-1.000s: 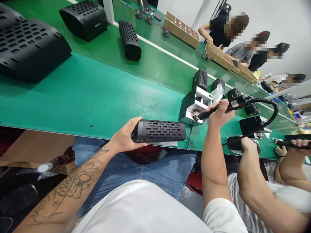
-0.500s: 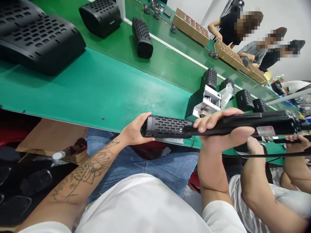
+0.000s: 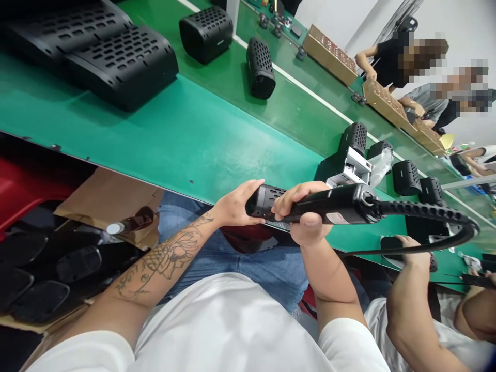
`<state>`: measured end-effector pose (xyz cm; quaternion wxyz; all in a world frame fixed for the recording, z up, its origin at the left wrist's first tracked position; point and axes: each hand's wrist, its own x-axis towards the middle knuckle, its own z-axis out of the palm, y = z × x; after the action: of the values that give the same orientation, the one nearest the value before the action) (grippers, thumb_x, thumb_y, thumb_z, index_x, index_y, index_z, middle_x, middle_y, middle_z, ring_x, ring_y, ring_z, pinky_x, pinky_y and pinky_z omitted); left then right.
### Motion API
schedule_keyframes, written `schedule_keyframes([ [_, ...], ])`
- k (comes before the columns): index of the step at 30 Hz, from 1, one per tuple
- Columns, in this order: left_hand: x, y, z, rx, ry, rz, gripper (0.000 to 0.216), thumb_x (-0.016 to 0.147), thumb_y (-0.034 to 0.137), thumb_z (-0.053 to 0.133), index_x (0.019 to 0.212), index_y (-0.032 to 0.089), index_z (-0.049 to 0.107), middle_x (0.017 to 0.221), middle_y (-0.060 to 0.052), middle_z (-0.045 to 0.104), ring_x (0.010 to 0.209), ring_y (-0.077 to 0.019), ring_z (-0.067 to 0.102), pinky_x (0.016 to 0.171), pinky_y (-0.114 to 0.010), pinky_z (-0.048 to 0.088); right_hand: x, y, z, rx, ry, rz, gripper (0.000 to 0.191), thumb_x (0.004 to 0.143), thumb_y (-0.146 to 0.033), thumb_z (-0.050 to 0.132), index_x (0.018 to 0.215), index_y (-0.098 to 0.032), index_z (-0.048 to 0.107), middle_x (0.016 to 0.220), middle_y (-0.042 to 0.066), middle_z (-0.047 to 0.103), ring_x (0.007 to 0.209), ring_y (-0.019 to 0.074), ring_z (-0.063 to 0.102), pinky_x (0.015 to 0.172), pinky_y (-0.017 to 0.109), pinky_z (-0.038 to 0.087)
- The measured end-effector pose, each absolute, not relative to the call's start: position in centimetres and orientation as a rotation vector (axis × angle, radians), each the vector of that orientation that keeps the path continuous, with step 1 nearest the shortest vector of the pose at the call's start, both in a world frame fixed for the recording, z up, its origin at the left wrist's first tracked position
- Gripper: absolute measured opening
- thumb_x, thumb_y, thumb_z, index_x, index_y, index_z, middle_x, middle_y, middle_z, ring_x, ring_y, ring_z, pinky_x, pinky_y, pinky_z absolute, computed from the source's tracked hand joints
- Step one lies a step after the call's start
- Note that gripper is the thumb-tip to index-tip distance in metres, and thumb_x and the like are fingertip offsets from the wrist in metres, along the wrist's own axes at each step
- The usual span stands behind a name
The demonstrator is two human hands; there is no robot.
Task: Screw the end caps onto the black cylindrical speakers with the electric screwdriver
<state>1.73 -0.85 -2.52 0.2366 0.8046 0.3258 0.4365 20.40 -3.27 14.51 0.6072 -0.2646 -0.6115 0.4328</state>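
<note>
A black housing with slotted vents [image 3: 267, 199] is in my left hand [image 3: 234, 204], whose thumb and fingers clasp its left end near the bench's front edge. My right hand [image 3: 304, 212] wraps round a black corded electric screwdriver [image 3: 344, 205], held almost level with its tip end toward the housing. The screwdriver and my right hand cover much of the housing. I cannot see the bit or whether it touches a screw. From the tool's rear end a thick black cord [image 3: 437, 212] loops to the right.
A silver and black device [image 3: 354, 168] stands on the green bench [image 3: 217, 144] just beyond my right hand. Several black vented housings [image 3: 127, 62] sit at left and along the green strip. A co-worker's arm [image 3: 411, 279] is close at right. Opposite, people handle cardboard trays [image 3: 331, 54].
My right hand and the screwdriver have moved left, over the housing, hiding more of it. The head view has shifted, so the bench items appear further right.
</note>
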Motion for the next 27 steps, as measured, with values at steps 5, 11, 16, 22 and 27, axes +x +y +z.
schedule_keyframes([
  [5, 1.8, -0.8, -2.8, 2.225, 0.893, 1.215, 0.128, 0.092, 0.068, 0.099, 0.191, 0.025, 0.030, 0.178, -0.023, 0.062, 0.164, -0.0459, 0.066, 0.138, -0.060, 0.059, 20.6, -3.3, 14.2, -0.564, -1.412, 1.097, 0.047, 0.093, -0.067, 0.093, 0.100, -0.029, 0.067, 0.063, -0.007, 0.068, 0.044, 0.0164, 0.062, 0.049, 0.034, 0.061],
  [11, 1.8, -0.6, -2.7, 2.196, 0.886, 1.188, 0.129, 0.090, 0.067, 0.100, 0.192, 0.025, 0.031, 0.179, -0.022, 0.062, 0.166, -0.0465, 0.064, 0.140, -0.061, 0.057, 21.2, -2.8, 13.4, -0.630, -1.466, 1.245, 0.055, 0.083, -0.076, 0.095, 0.089, -0.031, 0.063, 0.059, -0.007, 0.064, 0.043, 0.0177, 0.059, 0.050, 0.038, 0.060],
  [16, 1.8, -0.5, -2.6, 2.144, 0.918, 1.123, 0.131, 0.085, 0.067, 0.102, 0.189, 0.023, 0.037, 0.180, -0.024, 0.061, 0.166, -0.0483, 0.063, 0.142, -0.063, 0.055, 21.3, -2.4, 13.1, -0.564, -1.502, 1.275, 0.049, 0.085, -0.069, 0.096, 0.092, -0.030, 0.067, 0.062, -0.007, 0.067, 0.045, 0.0172, 0.060, 0.050, 0.035, 0.056],
  [22, 1.4, -0.6, -0.9, 2.154, 0.971, 1.004, 0.131, 0.081, 0.061, 0.104, 0.188, 0.027, 0.037, 0.169, -0.022, 0.063, 0.154, -0.0477, 0.070, 0.129, -0.064, 0.064, 20.9, -2.3, 13.2, -0.512, -1.490, 1.294, 0.056, 0.081, -0.074, 0.100, 0.088, -0.031, 0.065, 0.060, -0.006, 0.067, 0.048, 0.0189, 0.064, 0.057, 0.039, 0.065],
  [27, 1.2, -1.6, 0.4, 2.188, 0.926, 1.039, 0.107, 0.082, 0.046, 0.102, 0.174, 0.028, 0.050, 0.163, -0.018, 0.066, 0.153, -0.0433, 0.069, 0.131, -0.063, 0.063, 25.9, -1.7, 17.5, -0.526, -1.349, 1.007, 0.057, 0.093, -0.084, 0.084, 0.101, -0.029, 0.072, 0.059, -0.009, 0.064, 0.040, 0.0148, 0.057, 0.047, 0.032, 0.058],
])
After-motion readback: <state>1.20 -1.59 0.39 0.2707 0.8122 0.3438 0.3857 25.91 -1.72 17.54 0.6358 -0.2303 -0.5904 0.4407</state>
